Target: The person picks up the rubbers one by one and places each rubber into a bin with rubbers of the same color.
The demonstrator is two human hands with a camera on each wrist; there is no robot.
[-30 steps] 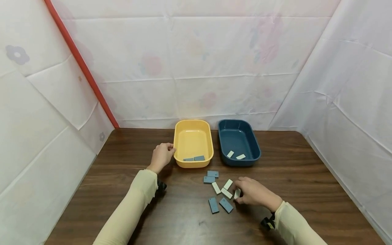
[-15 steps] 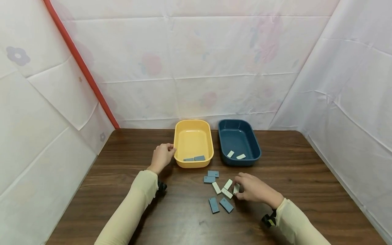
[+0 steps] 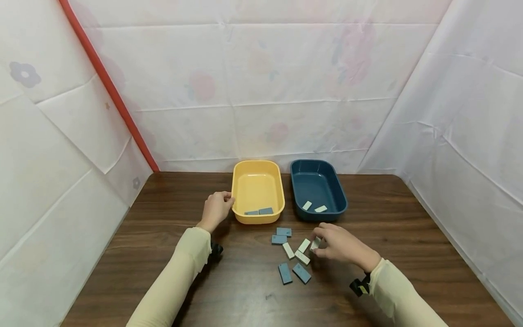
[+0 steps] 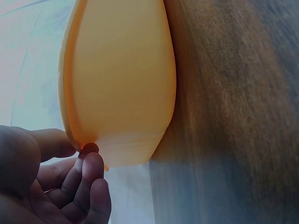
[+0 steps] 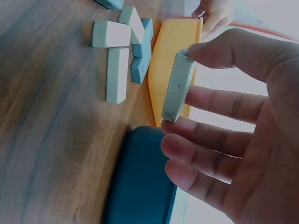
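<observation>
My left hand (image 3: pixel 215 210) pinches the near-left rim of the yellow tray (image 3: pixel 257 220); in the left wrist view the thumb and curled fingertips meet at that rim. Between the thumb and fingers of my right hand (image 3: pixel 343 247) is a pale green rectangular block (image 5: pixel 180 86), held tilted above the table. Beside that hand several more pale green blocks (image 3: pixel 288 250) lie loosely together. Blue blocks (image 3: pixel 301 274) lie in front of and behind them. The blue tray (image 3: pixel 319 218) stands beyond the right hand, with two pale blocks (image 3: pixel 320 209) inside.
Two blue blocks (image 3: pixel 266 211) lie at the near end inside the yellow tray. Both trays stand side by side near the back edge of the brown wooden table (image 3: pixel 184 195). White cloth (image 3: pixel 261 91) hangs behind and along both sides.
My right hand has lifted the pale green block and moved it slightly away from me, toward the blue tray. The left hand has stayed at the yellow tray's rim.
</observation>
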